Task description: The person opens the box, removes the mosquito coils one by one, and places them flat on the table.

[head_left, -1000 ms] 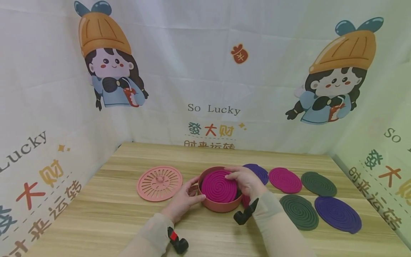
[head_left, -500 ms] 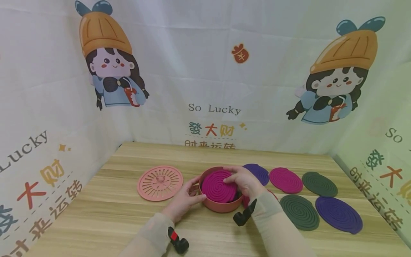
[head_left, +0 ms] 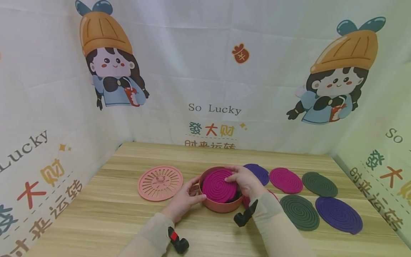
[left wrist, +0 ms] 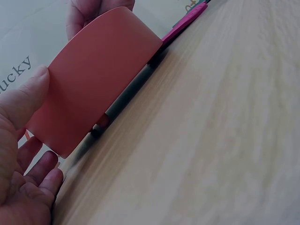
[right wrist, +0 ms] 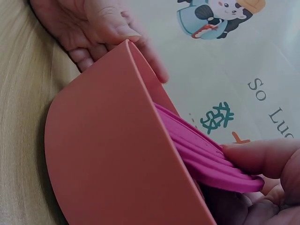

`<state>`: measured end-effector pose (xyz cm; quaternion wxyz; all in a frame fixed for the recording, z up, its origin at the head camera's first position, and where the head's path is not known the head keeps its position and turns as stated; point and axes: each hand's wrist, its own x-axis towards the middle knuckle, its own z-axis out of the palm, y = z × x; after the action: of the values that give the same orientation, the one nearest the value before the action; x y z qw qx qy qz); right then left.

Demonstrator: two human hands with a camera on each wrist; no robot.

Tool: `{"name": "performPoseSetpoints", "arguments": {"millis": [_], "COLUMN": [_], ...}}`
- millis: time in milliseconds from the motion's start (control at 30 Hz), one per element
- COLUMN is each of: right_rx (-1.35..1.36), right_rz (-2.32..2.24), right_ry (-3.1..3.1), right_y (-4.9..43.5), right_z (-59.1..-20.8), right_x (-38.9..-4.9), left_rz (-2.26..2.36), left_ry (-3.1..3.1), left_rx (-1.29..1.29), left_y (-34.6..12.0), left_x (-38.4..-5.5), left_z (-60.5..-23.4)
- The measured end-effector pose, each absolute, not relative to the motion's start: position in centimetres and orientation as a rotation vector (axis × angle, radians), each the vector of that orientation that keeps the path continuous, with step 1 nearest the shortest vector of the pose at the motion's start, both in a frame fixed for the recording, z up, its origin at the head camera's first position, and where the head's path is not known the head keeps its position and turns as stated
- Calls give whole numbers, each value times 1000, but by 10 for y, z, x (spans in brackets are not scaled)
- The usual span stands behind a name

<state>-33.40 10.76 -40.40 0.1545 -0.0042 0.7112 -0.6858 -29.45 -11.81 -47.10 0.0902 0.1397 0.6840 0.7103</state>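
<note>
A round terracotta mosquito coil holder stands mid-table. My left hand grips its left side, thumb at the rim and fingers low on the wall in the left wrist view. My right hand pinches the edge of a magenta spiral mosquito coil between thumb and fingers. In the right wrist view this coil slants, its far edge inside the holder and its near edge raised over the rim. Something dark shows beneath it inside the holder.
A pink slotted lid lies left of the holder. On the right lie more coils: purple, magenta, green, another green and another purple. A reddish-pink one is partly hidden under the right forearm.
The magenta coil has tilted slightly in the right hand's pinch over the holder. Both hands otherwise stay almost where they were.
</note>
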Motion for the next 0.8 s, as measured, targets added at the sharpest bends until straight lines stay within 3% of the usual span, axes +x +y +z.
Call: {"name": "performPoseSetpoints", "arguments": {"millis": [800], "right_rx": [26], "right_rz": [-2328], "right_ry": [1729], "right_y": [123], "right_z": [-401], "right_x": [-336], "left_rz": [2109], "left_ry": [2059], "left_rx": [402], "left_y": [-119], "left_x": [-294], "left_z": [-468]}}
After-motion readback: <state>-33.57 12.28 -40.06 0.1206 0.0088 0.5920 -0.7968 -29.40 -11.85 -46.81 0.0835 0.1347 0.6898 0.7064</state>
